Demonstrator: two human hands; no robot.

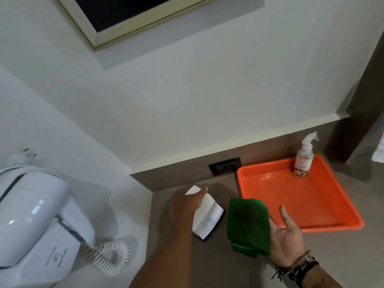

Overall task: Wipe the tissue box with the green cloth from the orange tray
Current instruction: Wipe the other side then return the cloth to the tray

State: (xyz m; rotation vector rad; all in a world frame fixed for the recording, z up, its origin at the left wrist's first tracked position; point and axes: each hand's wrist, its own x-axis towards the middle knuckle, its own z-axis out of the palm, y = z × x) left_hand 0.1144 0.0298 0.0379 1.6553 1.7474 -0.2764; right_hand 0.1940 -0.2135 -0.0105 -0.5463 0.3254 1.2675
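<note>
Wall-mounted white hair dryer (35, 221) with coiled cord, at left. Brown tabletop (207, 262) running along the wall. Orange tray (332, 196) on the tabletop at right, a spray bottle (303, 157) standing upright in its far corner. Green cloth (247, 225), folded, lying outside the tray just beside its near left edge, draped over the fingers of the right hand (287, 244), palm up, thumb spread, gripping loosely. White tissue box (204, 215) on the tabletop left of the cloth, the left hand (187, 204) resting on its top, fingers curved around its far edge. Dark wall socket (225, 169) behind.
</note>
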